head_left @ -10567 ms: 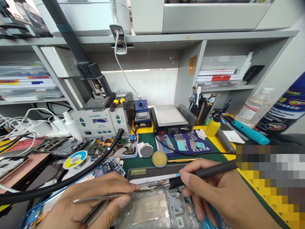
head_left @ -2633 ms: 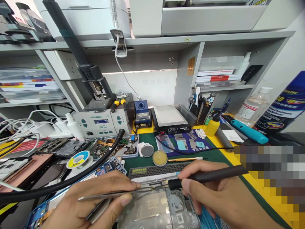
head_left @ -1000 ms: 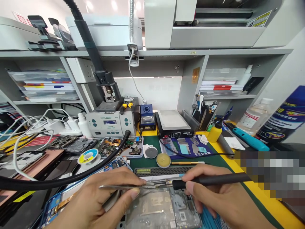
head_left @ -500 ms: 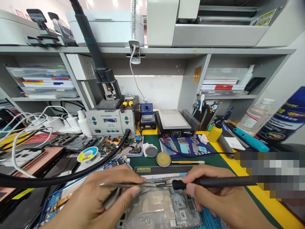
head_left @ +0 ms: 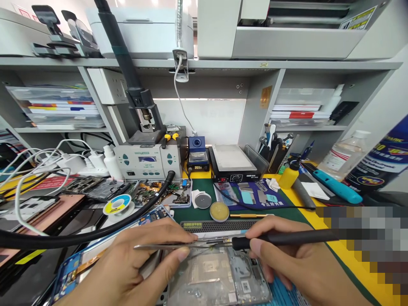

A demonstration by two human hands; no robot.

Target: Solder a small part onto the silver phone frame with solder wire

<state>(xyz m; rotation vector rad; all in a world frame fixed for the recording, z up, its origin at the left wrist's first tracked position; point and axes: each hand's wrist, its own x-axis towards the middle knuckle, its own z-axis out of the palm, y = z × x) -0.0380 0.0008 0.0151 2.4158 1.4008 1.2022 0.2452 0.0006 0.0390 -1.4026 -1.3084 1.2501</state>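
Observation:
In the head view, my left hand (head_left: 143, 259) pinches metal tweezers (head_left: 159, 246) between thumb and fingers, their points reaching right over the top edge of a phone frame (head_left: 207, 272). My right hand (head_left: 283, 255) grips a soldering iron (head_left: 283, 238) by its black handle, the tip pointing left. Tweezers and iron tip come together at the frame's upper edge; whether they touch cannot be made out. The silvery frame lies under both hands, on a blue ridged mat (head_left: 283, 295). My fingers cover parts of its sides.
A soldering station (head_left: 198, 159), a hot air station (head_left: 146, 161) and a heating plate (head_left: 236, 163) stand behind. A thick black hose (head_left: 95, 242) crosses the left side. Closer in are a solder spool (head_left: 117, 206), an open flux tin (head_left: 219, 211) and several phone parts. Bottles stand right.
The camera view has shifted slightly. My right hand and the soldering iron sit a touch further right, the handle a little more tilted. My left hand with the tweezers stays almost still.

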